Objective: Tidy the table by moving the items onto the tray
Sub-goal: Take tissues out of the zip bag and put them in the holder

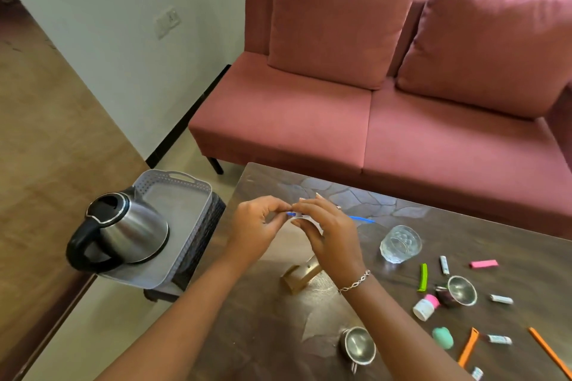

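Hands mid-frame: left hand (257, 226) and right hand (328, 232) both pinch blue stick (360, 219) above worktop (464, 226); kettle (123, 229) on tray (185, 204) at left.

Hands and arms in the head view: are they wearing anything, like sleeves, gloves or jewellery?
No gloves and no sleeves show; both forearms are bare to the frame's edge. The right hand has a silver chain bracelet at the wrist and a small ring on one finger. The left hand wears nothing visible. Long pale nails show on the right.
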